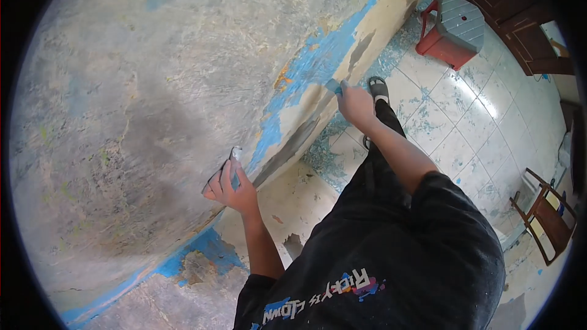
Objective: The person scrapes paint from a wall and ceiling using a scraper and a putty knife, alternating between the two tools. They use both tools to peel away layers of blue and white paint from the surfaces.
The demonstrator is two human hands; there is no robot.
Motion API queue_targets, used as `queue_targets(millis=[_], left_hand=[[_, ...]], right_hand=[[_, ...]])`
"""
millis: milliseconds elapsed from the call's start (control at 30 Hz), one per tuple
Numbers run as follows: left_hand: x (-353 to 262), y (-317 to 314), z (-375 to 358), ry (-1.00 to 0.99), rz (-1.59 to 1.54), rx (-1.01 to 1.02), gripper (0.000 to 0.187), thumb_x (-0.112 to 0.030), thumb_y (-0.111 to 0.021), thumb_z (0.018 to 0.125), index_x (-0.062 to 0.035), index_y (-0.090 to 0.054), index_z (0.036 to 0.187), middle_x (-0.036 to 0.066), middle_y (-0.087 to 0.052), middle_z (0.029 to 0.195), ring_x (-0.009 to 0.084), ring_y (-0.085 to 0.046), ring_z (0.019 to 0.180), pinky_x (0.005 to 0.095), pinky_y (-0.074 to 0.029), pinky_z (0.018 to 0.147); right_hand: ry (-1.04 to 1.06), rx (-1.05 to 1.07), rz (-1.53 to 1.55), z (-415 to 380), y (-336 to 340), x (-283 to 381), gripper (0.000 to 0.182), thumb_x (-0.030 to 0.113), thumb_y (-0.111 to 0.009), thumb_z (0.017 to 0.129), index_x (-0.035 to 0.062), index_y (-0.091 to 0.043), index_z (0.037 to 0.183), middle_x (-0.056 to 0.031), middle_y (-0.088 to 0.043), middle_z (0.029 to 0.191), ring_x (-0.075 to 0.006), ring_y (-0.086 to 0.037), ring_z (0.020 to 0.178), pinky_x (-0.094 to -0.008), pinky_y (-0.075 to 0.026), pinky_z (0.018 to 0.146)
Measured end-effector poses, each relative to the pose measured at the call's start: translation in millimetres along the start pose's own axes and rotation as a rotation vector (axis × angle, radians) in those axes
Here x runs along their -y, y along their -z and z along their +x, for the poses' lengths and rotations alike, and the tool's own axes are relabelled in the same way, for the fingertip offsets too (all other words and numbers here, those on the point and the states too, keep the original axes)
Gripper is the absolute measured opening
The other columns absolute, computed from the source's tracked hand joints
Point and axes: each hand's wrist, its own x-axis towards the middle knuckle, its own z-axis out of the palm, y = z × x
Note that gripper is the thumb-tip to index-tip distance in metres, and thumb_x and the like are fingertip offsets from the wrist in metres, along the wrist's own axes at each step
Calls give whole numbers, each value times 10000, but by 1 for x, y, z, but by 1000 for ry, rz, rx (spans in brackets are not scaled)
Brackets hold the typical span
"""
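Low on the left of the head view, my left hand (235,192) is closed on a small flat scraper (236,154). Its pale end sticks up past my fingers, and a dark edge shows beside them against the grey wall (183,85); the rest is hidden by my hand. Further along, my right hand (356,105) grips another scraper (334,86). Its blue-grey blade lies at the wall's lower band, where blue paint (318,55) borders a cream strip with grey bare patches.
Blue paint flakes (327,159) litter the tiled floor (468,125) along the wall's foot. A red stool with a grey top (455,21) stands at upper right, near dark wooden furniture (501,0). A wooden chair (547,217) is at right. My sandalled foot (379,88) is close to the wall.
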Motion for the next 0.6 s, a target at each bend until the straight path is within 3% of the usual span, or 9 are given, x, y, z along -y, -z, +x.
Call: queue_targets(millis=[600], left_hand=[[5,-2,0,-46,18,9,261,-75,-787,756,-111,-745,1012,52,-611,949,261,-494,923,404,-349,844]], right_hand=[[-11,-2,21,2,-3,-12,229,221,-608,905,61,-569,1064,-208,-687,788,-424,-684,747,-533,-539,668]])
